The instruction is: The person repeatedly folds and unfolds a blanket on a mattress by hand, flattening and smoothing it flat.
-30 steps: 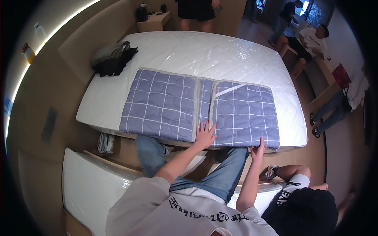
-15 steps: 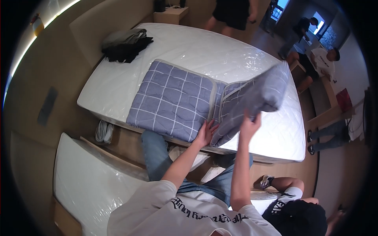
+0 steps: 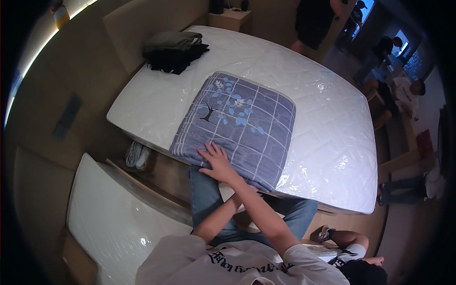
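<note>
A grey-blue quilt (image 3: pixel 256 128) with a white grid and a printed tree lies folded into a thick square. It rests at the near edge of a plastic-wrapped white mattress (image 3: pixel 327 137). My right hand (image 3: pixel 218 164) lies on the quilt's near left part, its fingers spread and nothing gripped. My forearms cross, the right over the left. My left hand (image 3: pixel 251 189) is by the quilt's near edge, mostly hidden behind the right forearm, so its fingers cannot be made out.
Dark folded clothes (image 3: pixel 173 51) lie on the mattress's far left. Below the bed edge sits a coiled white cable (image 3: pixel 137 154). Another wrapped mattress (image 3: pixel 114 209) is at the near left. A person (image 3: pixel 363 268) crouches at the lower right; several others are farther back.
The quilt's right half has been folded over onto the left, bringing the tree print on top. My right hand has crossed leftward over my left arm. The view has shifted slightly.
</note>
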The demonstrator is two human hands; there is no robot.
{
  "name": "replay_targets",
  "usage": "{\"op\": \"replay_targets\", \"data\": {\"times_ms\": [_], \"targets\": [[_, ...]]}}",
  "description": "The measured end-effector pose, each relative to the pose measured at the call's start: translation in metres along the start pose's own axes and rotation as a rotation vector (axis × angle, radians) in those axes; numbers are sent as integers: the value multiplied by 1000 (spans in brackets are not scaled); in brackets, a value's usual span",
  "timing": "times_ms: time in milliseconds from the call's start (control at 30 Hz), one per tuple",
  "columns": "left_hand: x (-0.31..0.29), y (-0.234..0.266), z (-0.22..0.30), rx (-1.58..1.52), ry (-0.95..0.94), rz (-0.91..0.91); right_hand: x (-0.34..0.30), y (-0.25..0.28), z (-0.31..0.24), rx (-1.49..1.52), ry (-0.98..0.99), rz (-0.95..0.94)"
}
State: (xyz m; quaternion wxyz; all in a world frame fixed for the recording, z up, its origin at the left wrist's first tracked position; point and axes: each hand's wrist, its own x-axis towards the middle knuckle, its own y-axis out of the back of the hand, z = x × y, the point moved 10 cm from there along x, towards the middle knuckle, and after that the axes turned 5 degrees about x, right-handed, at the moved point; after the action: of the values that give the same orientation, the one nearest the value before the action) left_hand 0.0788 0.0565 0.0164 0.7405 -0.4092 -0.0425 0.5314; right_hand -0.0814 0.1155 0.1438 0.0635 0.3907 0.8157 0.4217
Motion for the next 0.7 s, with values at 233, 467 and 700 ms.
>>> {"op": "replay_targets", "data": {"times_ms": [233,467,700], "targets": [[-74,60,162,754,-304,353,-147,163,132,239,-553,907],[-67,134,320,1667,-182,1168,-215,80,223,1544,-834,744],[-56,134,341,1346,-564,746,-238,128,199,954,-745,801]]}}
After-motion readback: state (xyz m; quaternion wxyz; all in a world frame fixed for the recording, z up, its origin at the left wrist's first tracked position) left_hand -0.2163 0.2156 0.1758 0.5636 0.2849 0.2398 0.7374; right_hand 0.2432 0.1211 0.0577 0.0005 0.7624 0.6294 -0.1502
